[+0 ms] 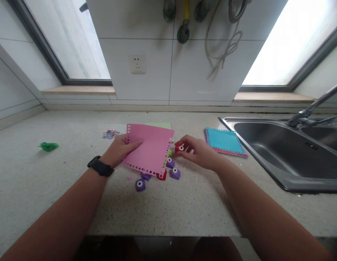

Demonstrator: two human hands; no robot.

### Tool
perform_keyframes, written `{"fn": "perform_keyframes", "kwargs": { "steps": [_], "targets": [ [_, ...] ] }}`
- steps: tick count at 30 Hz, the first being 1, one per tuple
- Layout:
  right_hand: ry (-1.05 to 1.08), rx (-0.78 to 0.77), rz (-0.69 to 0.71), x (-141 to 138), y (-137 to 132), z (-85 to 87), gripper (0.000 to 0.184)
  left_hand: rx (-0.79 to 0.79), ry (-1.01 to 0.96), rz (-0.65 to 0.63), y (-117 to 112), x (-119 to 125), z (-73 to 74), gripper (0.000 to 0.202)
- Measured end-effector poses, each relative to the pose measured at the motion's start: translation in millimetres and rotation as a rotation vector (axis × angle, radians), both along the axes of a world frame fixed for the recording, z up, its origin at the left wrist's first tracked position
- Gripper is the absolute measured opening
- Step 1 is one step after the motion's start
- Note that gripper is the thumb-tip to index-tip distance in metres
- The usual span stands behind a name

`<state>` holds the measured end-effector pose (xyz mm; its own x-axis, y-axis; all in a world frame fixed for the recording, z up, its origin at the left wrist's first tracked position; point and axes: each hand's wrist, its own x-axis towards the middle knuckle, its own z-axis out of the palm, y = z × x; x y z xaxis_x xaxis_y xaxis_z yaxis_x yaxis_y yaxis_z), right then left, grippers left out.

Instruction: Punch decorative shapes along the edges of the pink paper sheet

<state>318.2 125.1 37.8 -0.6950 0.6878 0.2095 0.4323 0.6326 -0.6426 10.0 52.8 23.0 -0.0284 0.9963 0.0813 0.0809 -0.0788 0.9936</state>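
A sheet of pink paper (149, 146) is gripped at its left edge by my left hand (119, 149), thumb lying on top. Small shapes are punched along its left, bottom and right edges. Between the fingers of my right hand (197, 150) is a red craft punch (179, 148), close to the sheet's right edge. Below the paper lie several more punches: a purple punch (140, 185) in front, another purple punch (175, 173) to the right, and a red punch (162, 175) partly hidden by the sheet. A green punch (170, 154) peeks out at the right edge.
A stack of punched blue and red paper (225, 140) lies beside the steel sink (266, 152) at right. Colourful paper scraps (111, 134) are piled behind my left hand. A crumpled green thing (49, 146) sits far left. Pale green paper (159, 125) shows behind the pink sheet.
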Motion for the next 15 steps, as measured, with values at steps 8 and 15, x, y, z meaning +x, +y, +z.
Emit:
{"fn": "perform_keyframes", "kwargs": {
  "steps": [8, 15],
  "targets": [
    [0.144, -0.126, 0.098, -0.9, -3.7, -5.2, 0.055, -0.021, 0.013, 0.028, -0.5, -0.4, -0.3, 0.030],
    [0.246, -0.223, 0.103, -3.6, -2.0, -7.0, 0.047, -0.024, 0.059, 0.057, -0.9, 0.8, 0.2, 0.038]
  ]
}}
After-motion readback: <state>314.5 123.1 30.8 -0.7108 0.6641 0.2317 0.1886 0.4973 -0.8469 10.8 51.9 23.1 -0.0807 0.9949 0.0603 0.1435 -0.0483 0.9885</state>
